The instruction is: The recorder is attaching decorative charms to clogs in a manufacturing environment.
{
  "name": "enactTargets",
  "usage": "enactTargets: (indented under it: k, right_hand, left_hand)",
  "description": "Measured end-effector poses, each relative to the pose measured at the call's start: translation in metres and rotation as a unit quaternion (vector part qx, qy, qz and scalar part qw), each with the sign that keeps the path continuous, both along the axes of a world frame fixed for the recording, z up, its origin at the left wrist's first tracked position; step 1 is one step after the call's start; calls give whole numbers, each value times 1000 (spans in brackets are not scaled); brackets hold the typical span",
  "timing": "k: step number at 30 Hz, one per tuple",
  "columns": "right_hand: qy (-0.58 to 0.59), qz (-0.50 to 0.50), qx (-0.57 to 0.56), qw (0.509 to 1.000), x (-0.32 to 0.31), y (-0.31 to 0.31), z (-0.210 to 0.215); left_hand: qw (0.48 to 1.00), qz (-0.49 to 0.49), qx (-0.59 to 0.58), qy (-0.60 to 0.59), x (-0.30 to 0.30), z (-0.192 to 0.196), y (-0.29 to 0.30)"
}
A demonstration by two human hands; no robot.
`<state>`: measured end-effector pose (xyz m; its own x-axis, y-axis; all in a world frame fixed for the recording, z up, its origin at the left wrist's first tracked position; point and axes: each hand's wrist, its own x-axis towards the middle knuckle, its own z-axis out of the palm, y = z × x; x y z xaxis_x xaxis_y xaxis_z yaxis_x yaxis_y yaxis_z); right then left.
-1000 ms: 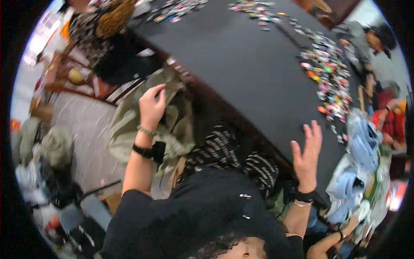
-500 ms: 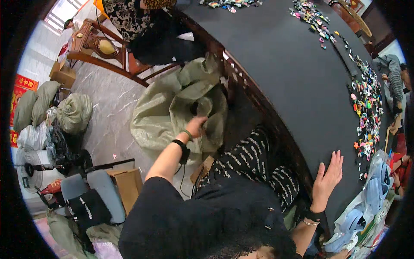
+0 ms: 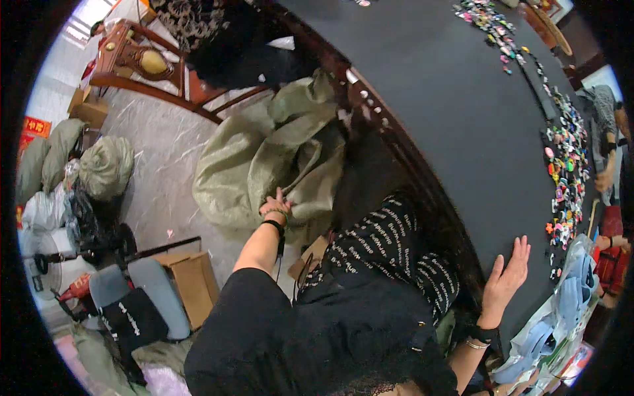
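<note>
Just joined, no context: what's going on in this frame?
A person seated beside a dark table leans left. The left hand grips the fabric of a big olive sack on the floor beside the table. The right hand lies open and flat on the table near its edge, holding nothing. Small colourful pieces are spread along the table's far right side, with blue items in clear bags close to the right hand.

Sack olive-green. Tabletop black, dark-brown wood edge. Trinkets multicoloured. Trousers black with white dashes. Top black. Wristband black. Floor grey marbled. Box tan. Bags light blue.
</note>
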<state>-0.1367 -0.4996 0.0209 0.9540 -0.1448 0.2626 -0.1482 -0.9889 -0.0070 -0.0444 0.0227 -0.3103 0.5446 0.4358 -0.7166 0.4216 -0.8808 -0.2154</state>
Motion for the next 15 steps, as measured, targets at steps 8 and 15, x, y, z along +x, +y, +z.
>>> enactTargets:
  k: [8, 15]
  right_hand:
    - [3, 8, 5, 1000, 2, -6, -4]
    - [-11, 37, 29, 999, 6, -10, -5]
  left_hand:
    - [954, 259, 133, 78, -80, 40, 145]
    - [954, 220, 83, 188, -120, 11, 160]
